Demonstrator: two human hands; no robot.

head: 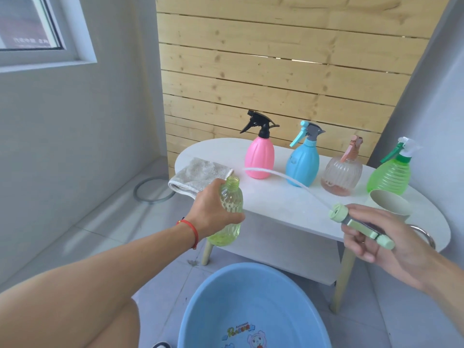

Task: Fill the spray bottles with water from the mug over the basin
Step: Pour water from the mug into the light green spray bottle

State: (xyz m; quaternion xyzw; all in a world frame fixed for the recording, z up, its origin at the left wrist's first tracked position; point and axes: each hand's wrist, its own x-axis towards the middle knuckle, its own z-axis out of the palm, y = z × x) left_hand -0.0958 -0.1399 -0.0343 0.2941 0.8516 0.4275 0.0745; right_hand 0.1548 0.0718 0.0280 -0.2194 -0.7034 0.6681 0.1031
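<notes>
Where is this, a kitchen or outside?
Probably a balcony or utility corner of a home: tiled floor, a window, a wooden slat screen, and a small white table by a blue basin.

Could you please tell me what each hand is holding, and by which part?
The left hand grips the open yellow-green plastic bottle around its body. The right hand pinches the detached pale green spray head by its trigger end, tube trailing.

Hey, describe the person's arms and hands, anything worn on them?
Both forearms are bare, with no sleeves in view and no gloves. The left hand has a thin red string bracelet around its wrist. The right hand shows no bracelet or watch.
</notes>
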